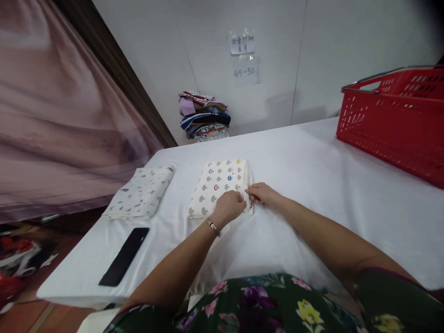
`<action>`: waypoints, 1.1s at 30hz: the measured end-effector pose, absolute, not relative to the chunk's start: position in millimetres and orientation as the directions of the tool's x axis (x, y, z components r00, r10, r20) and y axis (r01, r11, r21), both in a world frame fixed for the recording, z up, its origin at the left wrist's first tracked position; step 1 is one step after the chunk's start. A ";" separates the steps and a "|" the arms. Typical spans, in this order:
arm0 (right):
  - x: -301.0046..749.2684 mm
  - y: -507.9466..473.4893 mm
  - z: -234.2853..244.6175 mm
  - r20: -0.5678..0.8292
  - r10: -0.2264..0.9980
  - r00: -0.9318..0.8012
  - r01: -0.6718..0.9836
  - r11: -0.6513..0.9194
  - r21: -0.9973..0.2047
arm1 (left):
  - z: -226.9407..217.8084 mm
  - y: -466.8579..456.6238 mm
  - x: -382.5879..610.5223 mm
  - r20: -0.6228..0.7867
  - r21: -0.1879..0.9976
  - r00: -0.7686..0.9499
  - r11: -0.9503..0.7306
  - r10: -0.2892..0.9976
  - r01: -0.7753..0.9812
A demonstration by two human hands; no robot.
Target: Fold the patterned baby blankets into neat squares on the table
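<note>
A folded cream cloth (217, 185) with a print of grey, blue, red and yellow mushroom shapes lies on the white-covered table in front of me. At its right side, where several layers show, my right hand (263, 193) pinches the edge between thumb and fingers. My left hand (229, 206) rests on the near right corner with its fingers curled closed over that same edge; its fingertips are partly hidden. A bracelet (213, 227) sits on my left wrist. Further left lies another folded white cloth (142, 194) with a small grey print, untouched.
A black phone (124, 256) lies near the table's left front. On the right stands a red plastic basket (391, 125) with a metal handle. Behind the table's far edge is a stack of folded fabrics (204, 115). A pink curtain (69, 106) hangs at the left.
</note>
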State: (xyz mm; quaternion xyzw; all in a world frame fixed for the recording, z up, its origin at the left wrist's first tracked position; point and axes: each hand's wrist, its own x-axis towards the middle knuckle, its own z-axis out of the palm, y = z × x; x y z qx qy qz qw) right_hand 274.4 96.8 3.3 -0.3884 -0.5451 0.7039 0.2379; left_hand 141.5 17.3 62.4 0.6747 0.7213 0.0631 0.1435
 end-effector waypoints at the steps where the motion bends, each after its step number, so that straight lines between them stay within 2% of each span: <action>1: 274.5 97.2 2.0 -0.284 0.758 -0.587 0.083 -0.292 -0.953 | 63.8 18.3 143.3 -0.138 0.246 -0.047 0.080 0.989 0.966; 3: 275.0 98.4 -0.2 -0.287 0.756 -0.588 0.094 -0.288 -0.953 | 66.5 20.0 147.0 -0.165 0.190 -0.055 0.087 0.985 0.978; 5: 275.6 99.4 -1.0 -0.299 0.751 -0.589 0.120 -0.285 -0.951 | 68.3 20.7 149.6 -0.166 0.185 -0.067 0.097 0.984 0.978; 12: 275.8 99.4 6.9 -0.353 0.737 -0.577 0.155 -0.326 -0.933 | 62.9 14.2 149.8 -0.081 0.380 -0.092 0.116 0.993 0.918; 16: 276.3 98.2 8.9 -0.369 0.722 -0.585 0.176 -0.331 -0.927 | 56.4 9.8 151.9 -0.064 0.393 -0.133 0.147 0.989 0.908; 19: 277.2 97.4 9.5 -0.336 0.727 -0.598 0.150 -0.311 -0.939 | 51.1 5.8 152.3 0.003 0.381 -0.081 0.074 0.997 0.922; 23: 277.2 96.6 10.3 -0.312 0.742 -0.594 0.197 -0.242 -0.950 | 45.0 -2.8 148.5 0.102 0.370 0.025 -0.061 0.994 0.927; 27: 275.6 95.8 7.5 -0.296 0.756 -0.584 0.199 -0.220 -0.955 | 45.2 -5.1 139.6 0.149 0.387 0.073 -0.126 0.986 0.913; 30: 273.9 94.7 4.4 -0.252 0.766 -0.591 0.141 -0.209 -0.968 | 49.3 6.2 130.9 0.190 0.413 0.043 -0.120 0.981 0.903; 33: 272.0 93.5 3.6 -0.252 0.775 -0.579 0.147 -0.205 -0.968 | 52.8 25.9 124.7 0.180 0.456 -0.059 -0.030 0.982 0.889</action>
